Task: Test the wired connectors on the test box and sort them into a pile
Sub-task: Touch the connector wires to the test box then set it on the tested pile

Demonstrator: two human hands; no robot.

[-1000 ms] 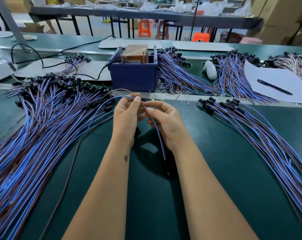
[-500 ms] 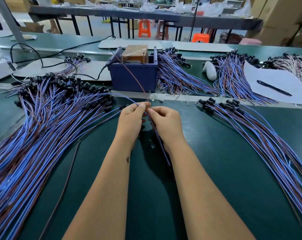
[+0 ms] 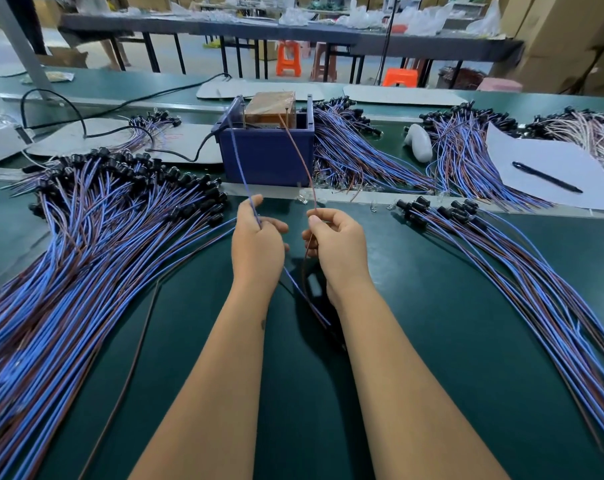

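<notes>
While both hands work above the green desk (image 3: 432,341), each grips one lead of the same wired connector. Left hand (image 3: 257,244) pinches the blue wire (image 3: 240,161), which rises to the near left corner of the test box (image 3: 266,157). Right hand (image 3: 338,242) pinches the brown wire (image 3: 302,164), which climbs to the top of the box, right of centre. Both leads also trail down between the forearms toward the near edge; the connector end is not visible.

Test box sits at the far edge of the near desk section, just behind a pale rail. Big untested pile (image 3: 79,254) fans across the left side, black connectors toward the box, wires running off the left and lower edges. Smaller sorted pile (image 3: 501,271) lies at right, connectors near the rail, wires running off the right edge. Bare green surface lies between the two piles, around the forearms. One loose brown lead (image 3: 134,348) lies beside the left forearm. Paper with pen (image 3: 546,176) lies far right.
</notes>
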